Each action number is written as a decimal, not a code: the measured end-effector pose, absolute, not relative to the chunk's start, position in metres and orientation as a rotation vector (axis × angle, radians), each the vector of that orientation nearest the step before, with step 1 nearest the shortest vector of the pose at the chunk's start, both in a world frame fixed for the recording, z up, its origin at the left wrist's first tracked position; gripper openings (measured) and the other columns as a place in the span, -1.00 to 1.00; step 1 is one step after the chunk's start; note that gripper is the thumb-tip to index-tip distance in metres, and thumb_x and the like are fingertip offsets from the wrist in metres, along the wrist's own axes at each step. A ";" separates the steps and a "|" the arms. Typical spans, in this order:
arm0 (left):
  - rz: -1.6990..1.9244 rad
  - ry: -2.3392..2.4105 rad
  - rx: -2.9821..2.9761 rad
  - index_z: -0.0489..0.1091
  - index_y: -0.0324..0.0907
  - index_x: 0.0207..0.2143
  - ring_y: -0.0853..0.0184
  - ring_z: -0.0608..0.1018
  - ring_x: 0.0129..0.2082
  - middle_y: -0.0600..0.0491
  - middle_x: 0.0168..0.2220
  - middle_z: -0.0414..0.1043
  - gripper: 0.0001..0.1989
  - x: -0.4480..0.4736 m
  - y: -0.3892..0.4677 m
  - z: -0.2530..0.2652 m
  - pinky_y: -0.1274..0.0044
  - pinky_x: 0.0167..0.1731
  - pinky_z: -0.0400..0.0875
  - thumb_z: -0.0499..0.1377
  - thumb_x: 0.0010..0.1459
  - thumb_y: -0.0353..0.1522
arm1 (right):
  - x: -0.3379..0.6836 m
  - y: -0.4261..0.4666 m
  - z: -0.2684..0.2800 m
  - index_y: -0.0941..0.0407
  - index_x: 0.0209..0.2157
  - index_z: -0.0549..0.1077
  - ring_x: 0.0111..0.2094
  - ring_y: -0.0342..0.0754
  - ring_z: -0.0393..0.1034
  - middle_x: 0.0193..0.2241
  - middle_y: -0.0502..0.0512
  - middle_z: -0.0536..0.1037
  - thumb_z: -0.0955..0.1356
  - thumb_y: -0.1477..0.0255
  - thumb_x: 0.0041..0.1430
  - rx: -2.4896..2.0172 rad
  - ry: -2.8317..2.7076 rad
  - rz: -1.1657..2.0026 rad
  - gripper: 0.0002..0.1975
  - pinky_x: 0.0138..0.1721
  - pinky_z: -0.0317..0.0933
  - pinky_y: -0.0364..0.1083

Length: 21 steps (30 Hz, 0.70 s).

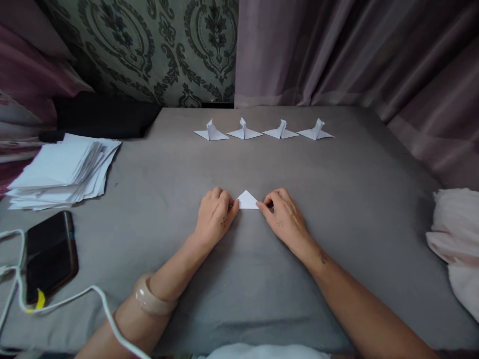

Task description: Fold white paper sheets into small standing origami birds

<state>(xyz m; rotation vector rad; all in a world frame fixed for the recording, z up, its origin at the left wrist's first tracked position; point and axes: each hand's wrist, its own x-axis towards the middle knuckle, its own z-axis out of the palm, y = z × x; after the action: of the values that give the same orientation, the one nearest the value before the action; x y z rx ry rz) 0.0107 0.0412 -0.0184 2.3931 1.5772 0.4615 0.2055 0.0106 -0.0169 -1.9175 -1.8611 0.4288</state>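
Note:
A small white sheet of paper folded into a triangle (247,201) is at the middle of the grey-covered table, its point facing away from me. My left hand (217,214) pinches its left corner between thumb and fingers. At the right corner, my right hand (283,217) grips the paper the same way. Both hands hide the outer tips of the triangle. Beyond them stands a row of several folded paper figures with spread wings, among them a leftmost paper figure (211,131) and a rightmost paper figure (316,130).
On the left lie a stack of white paper (56,167), a folded black cloth (105,117) and a dark phone (52,254). A white cable (99,291) crosses over my left forearm. Pale crumpled fabric (458,239) sits at the right edge. Curtains (292,50) hang behind.

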 end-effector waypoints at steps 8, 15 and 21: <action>0.441 1.263 2.652 0.38 -0.15 -0.06 0.21 0.34 -0.21 -0.07 -0.15 0.38 -0.73 0.011 0.045 -0.018 0.39 -0.19 0.22 -0.07 0.33 -0.41 | 0.232 0.014 -0.021 0.10 -0.37 0.39 -0.45 -0.17 0.30 -0.28 0.05 0.38 0.34 0.35 0.14 -1.787 -1.801 0.646 -0.89 -0.31 0.22 -0.11; 0.472 0.971 2.639 0.46 -0.17 -0.09 0.27 0.33 -0.22 -0.07 -0.16 0.36 -0.61 0.005 0.053 -0.024 0.45 -0.14 0.27 -0.14 0.30 -0.49 | 0.213 0.025 0.000 0.08 -0.33 0.39 -0.38 -0.13 0.36 -0.36 0.02 0.49 0.28 0.51 0.07 -1.741 -1.755 0.704 -0.89 -0.27 0.22 -0.12; 0.477 1.226 2.573 0.46 -0.04 -0.05 0.19 0.33 -0.16 -0.07 -0.13 0.38 -0.67 0.006 0.052 -0.028 0.38 -0.15 0.22 -0.05 0.30 -0.41 | 0.177 0.028 -0.011 0.09 -0.37 0.37 -0.33 -0.11 0.41 -0.39 0.02 0.52 0.26 0.53 0.02 -1.813 -1.635 0.780 -0.89 -0.22 0.23 -0.12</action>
<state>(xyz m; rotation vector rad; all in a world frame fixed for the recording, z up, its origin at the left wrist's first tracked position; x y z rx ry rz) 0.0060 0.0520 -0.0284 2.5728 1.2256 0.4774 0.1766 0.0284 -0.0114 -1.8127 -1.6352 0.7798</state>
